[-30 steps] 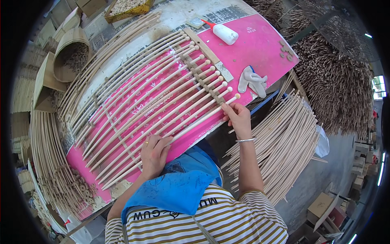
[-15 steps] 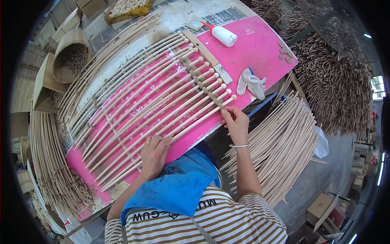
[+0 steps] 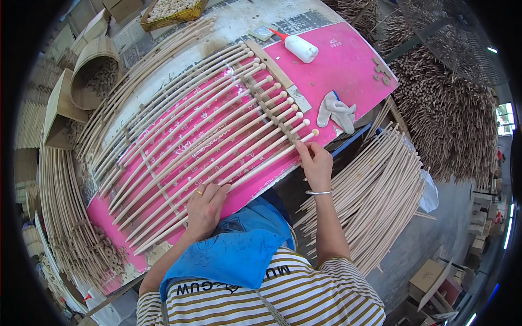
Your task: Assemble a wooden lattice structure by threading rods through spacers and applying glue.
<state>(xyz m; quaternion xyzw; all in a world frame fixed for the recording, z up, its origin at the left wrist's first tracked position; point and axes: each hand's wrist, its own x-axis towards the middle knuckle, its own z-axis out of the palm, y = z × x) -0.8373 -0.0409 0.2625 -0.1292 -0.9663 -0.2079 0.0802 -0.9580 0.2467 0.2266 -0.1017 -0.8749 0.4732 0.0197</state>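
Wooden sticks (image 3: 217,142) with round ball ends lie side by side in a slanting row on a pink printed board (image 3: 353,60). Small brown wooden pieces (image 3: 266,106) sit along the sticks near their balls. My right hand (image 3: 316,165), a bangle on its wrist, pinches the nearest stick (image 3: 255,171) by the brown piece just below its ball. Farther down that same stick, my left hand (image 3: 206,209) has its fingers bent over it, a ring on one finger. The left fingertips are partly hidden, but they appear to grip the stick.
A white glue bottle (image 3: 300,49) with a red nozzle and a white glove (image 3: 335,111) lie on the board. Loose sticks (image 3: 370,201) are heaped at my right. A wooden barrel (image 3: 97,73) stands far left, near a yellow tray (image 3: 174,13) of wooden balls.
The nearest stick's ball end has shifted very slightly toward me and to the right. My left hand has moved slightly left; my right hand stays at almost the same place.
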